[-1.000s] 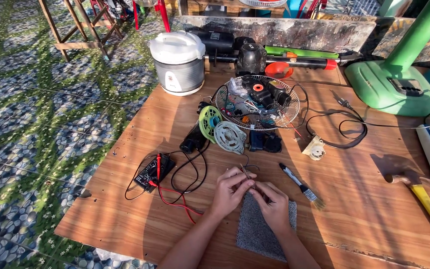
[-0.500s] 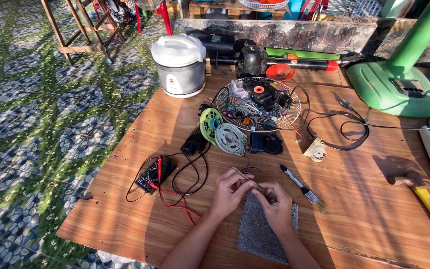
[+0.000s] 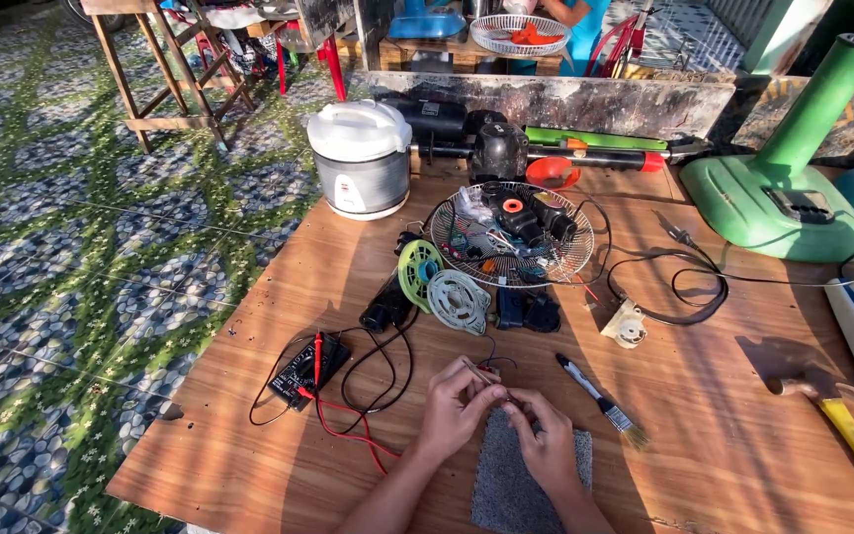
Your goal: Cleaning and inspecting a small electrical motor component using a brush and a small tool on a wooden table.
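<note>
Thin wire pinched btwn left hand & right hand, above grey mat.

**Few labels on a crowded workbench**

We saw only two such items. A small label, pale with a dark patch, sat low on the front of the white and grey rice cooker at the far left of the wooden table. A black multimeter lay near the left edge, its face too small for us to make out a screen. We found no packages or signs.
</note>
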